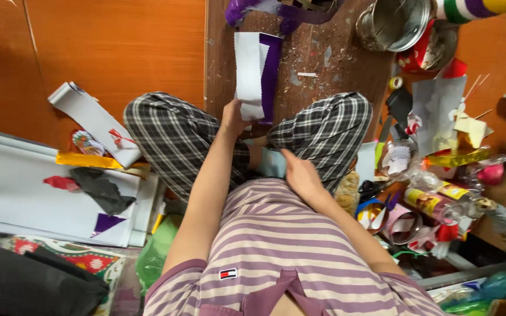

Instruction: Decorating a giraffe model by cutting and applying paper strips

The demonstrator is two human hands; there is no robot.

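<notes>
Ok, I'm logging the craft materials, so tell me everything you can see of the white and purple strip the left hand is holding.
The white and purple strip looks like thin paper or ribbon: a white layer with a purple one showing along its right edge. It lies flat and lengthwise on the scuffed wooden board, running away from the person. The left hand grips its near end with its fingers; the near white edge curls slightly. Small scraps lie around it.

Ahead of your left hand (233, 117), open wooden board (317, 64); steel pot (393, 23) and craft clutter (434, 175) crowding your right.
</notes>
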